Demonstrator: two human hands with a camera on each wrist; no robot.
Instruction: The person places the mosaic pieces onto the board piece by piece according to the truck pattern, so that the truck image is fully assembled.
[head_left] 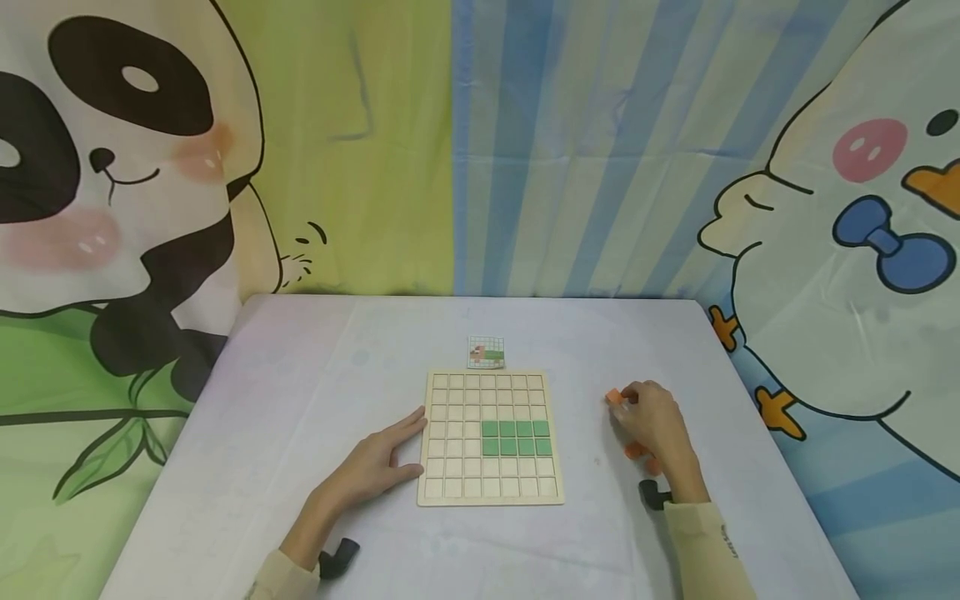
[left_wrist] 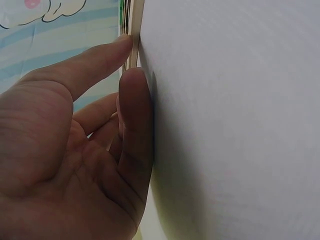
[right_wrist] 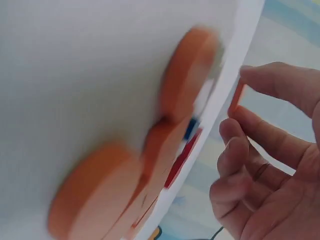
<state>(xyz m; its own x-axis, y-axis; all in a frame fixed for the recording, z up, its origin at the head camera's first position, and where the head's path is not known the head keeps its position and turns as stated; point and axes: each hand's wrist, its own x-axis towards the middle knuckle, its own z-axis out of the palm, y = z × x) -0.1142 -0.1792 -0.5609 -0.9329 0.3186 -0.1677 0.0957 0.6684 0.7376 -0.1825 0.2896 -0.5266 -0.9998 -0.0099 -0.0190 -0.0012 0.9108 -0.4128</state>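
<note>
A pale wooden grid board (head_left: 487, 503) lies on the white table, with two rows of green square tiles (head_left: 517, 437) set in the right part of its grid. My left hand (head_left: 367, 468) rests at the board's left side, its thumb and fingertips on the edge; the left wrist view shows this contact close up. To the right of the board, my right hand (head_left: 660, 425) pinches a small orange tile (right_wrist: 237, 98) between thumb and forefinger, above the tabletop. Below that hand lie several more orange pieces (right_wrist: 100, 192), blurred in the right wrist view and partly hidden in the head view.
Behind the board is a small card (head_left: 486, 352) with a gridded picture in green, pink and brown. Past the orange pieces, the right wrist view shows a red piece (right_wrist: 181, 160) and a blue piece (right_wrist: 191, 128). Patterned curtains (head_left: 570, 150) hang behind the table.
</note>
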